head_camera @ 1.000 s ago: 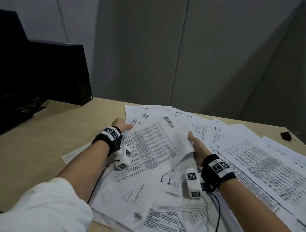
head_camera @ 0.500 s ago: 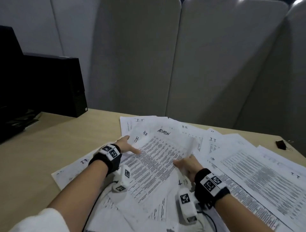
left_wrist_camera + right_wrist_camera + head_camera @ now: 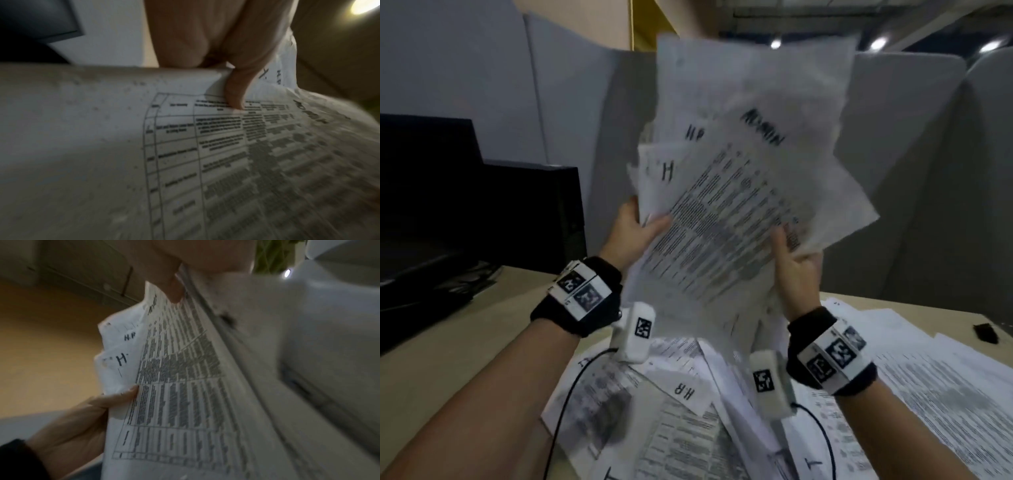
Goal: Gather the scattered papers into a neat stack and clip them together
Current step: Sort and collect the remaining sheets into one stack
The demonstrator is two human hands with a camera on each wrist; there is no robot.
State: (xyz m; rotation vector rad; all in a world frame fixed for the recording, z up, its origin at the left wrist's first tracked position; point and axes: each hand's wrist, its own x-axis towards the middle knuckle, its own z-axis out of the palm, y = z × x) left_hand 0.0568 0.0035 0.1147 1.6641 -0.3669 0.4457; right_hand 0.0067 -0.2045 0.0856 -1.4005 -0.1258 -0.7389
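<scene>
A loose bundle of printed papers (image 3: 739,192) is held upright in the air above the desk, its sheets fanned and uneven. My left hand (image 3: 645,228) grips its left edge, thumb on the front sheet (image 3: 205,146). Opposite it, my right hand (image 3: 791,257) grips the lower right edge, thumb over the front page (image 3: 185,386). In the right wrist view the left hand (image 3: 86,417) shows at the bundle's far edge. More scattered papers (image 3: 928,394) lie on the desk below. A small black binder clip (image 3: 985,331) sits at the far right of the desk.
A black computer tower (image 3: 534,212) and a dark monitor (image 3: 424,164) stand at the left on the wooden desk (image 3: 448,370). Grey partition panels (image 3: 571,102) close off the back. Wrist camera cables trail over the papers near me.
Both hands have lifted the gathered sheets off the desk and tipped them upright. The head view has tilted up.
</scene>
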